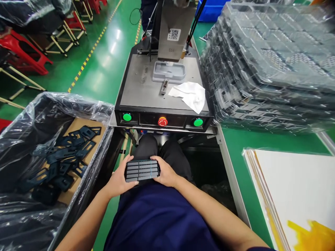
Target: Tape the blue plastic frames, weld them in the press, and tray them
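Note:
A dark rectangular part with rows of grey strips (142, 170) is held level over my lap. My left hand (120, 177) grips its left end, thumb along the near edge. Around its right end are the fingers of my right hand (165, 172). Beyond my knees stands a press machine (171, 42) with a grey tray-shaped fixture (169, 72) under its head. A small metal block (164, 86) and a crumpled white cloth (192, 96) lie on its metal plate, nearer to me than the fixture.
Green buttons (127, 116) and a red button (162, 121) line the machine's front. At left, a plastic-lined bin (104, 122) holds several dark frames (65, 150). Stacked clear trays (261, 62) stand at right. White sheets (298, 184) and yellow pieces (314, 235) lie lower right.

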Available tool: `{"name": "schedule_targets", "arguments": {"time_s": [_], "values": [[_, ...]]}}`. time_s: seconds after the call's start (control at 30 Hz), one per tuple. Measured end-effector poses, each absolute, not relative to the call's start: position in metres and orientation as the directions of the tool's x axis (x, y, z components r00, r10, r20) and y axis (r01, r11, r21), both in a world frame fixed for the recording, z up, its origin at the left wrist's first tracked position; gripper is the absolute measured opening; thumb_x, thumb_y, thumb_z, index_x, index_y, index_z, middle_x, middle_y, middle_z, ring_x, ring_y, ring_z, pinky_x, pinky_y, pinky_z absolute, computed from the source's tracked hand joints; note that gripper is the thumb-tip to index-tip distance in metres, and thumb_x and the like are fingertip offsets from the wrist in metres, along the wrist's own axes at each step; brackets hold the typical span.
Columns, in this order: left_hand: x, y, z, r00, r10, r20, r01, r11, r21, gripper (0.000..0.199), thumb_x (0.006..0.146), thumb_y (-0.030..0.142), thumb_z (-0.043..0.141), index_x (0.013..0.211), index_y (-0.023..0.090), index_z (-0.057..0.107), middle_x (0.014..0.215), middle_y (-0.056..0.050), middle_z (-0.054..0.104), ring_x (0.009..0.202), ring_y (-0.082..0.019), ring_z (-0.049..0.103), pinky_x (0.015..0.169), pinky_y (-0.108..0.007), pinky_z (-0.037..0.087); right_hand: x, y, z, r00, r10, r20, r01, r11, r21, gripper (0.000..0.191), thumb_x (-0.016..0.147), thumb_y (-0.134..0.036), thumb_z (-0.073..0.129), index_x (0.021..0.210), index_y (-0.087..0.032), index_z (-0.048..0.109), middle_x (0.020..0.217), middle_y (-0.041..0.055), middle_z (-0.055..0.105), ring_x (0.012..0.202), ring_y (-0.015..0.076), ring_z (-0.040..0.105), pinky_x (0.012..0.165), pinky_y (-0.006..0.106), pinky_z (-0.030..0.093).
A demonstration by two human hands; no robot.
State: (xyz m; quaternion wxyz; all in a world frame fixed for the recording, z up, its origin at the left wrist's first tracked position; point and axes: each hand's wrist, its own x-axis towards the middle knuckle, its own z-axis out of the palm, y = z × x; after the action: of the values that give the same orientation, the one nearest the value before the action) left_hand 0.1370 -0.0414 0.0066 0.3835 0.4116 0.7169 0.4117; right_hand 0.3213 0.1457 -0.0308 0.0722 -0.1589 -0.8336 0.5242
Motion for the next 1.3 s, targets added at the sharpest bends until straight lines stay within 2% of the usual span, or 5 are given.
{"name": "schedule_targets", "arguments": {"time_s": [0.33,0.63,0.83,1.1,1.3], "values": [[0.156,-0.043,-0.009,-0.407,0.898,-0.168,0.334,0.318,0.888,0.101,0.074,0.038,0.070,0.148,0.027,0.002,0.156,-0.013,0.016,0.143,-0.031,0.019,0.115,-0.052,0.021,0.322,0.145,-0.043,-0.955,0.295,-0.007,0.156,0.484,-0.861,0.091,0.068,-0.020,0.065,0.145,-0.018,0.016,0.144,0.0155,0.035,0.135,0.0262,0.034,0.112,0.045,0.032],[0.150,-0.049,-0.015,-0.362,0.922,-0.139,0.379,0.282,0.881,0.101,0.076,0.034,0.068,0.148,0.026,-0.001,0.156,-0.016,0.015,0.141,-0.033,0.024,0.113,-0.054,0.026,0.321,0.143,-0.042,-0.963,0.267,0.042,0.097,0.485,-0.869,0.100,0.068,-0.024,0.068,0.148,-0.016,0.007,0.148,0.0160,0.032,0.137,0.0266,0.032,0.113,0.045,0.031],[0.149,-0.052,-0.024,-0.366,0.925,-0.101,0.456,0.273,0.847,0.105,0.074,0.033,0.069,0.148,0.022,-0.005,0.156,-0.018,0.015,0.142,-0.033,0.020,0.113,-0.055,0.025,0.321,0.144,-0.040,-0.971,0.229,0.060,0.073,0.530,-0.845,0.102,0.069,-0.027,0.068,0.148,-0.016,0.006,0.149,0.0176,0.030,0.139,0.0274,0.029,0.114,0.045,0.028],[0.143,-0.052,-0.028,-0.360,0.933,-0.013,0.534,0.218,0.817,0.082,0.074,0.024,0.065,0.143,0.021,0.021,0.143,-0.016,0.038,0.134,-0.030,0.038,0.112,-0.053,0.032,0.323,0.146,-0.040,-0.967,0.242,0.074,0.074,0.551,-0.831,0.098,0.068,-0.028,0.069,0.148,-0.016,0.013,0.147,0.0167,0.034,0.136,0.0277,0.035,0.112,0.046,0.033],[0.141,-0.054,-0.025,-0.290,0.922,0.257,0.703,0.023,0.710,0.084,0.066,0.023,0.070,0.139,0.021,0.028,0.136,-0.017,0.043,0.130,-0.034,0.040,0.107,-0.057,0.037,0.324,0.148,-0.033,-0.955,0.221,0.200,-0.010,0.646,-0.763,0.085,0.075,-0.030,0.063,0.147,-0.015,0.019,0.144,0.0165,0.039,0.134,0.0269,0.038,0.109,0.047,0.037]]}}
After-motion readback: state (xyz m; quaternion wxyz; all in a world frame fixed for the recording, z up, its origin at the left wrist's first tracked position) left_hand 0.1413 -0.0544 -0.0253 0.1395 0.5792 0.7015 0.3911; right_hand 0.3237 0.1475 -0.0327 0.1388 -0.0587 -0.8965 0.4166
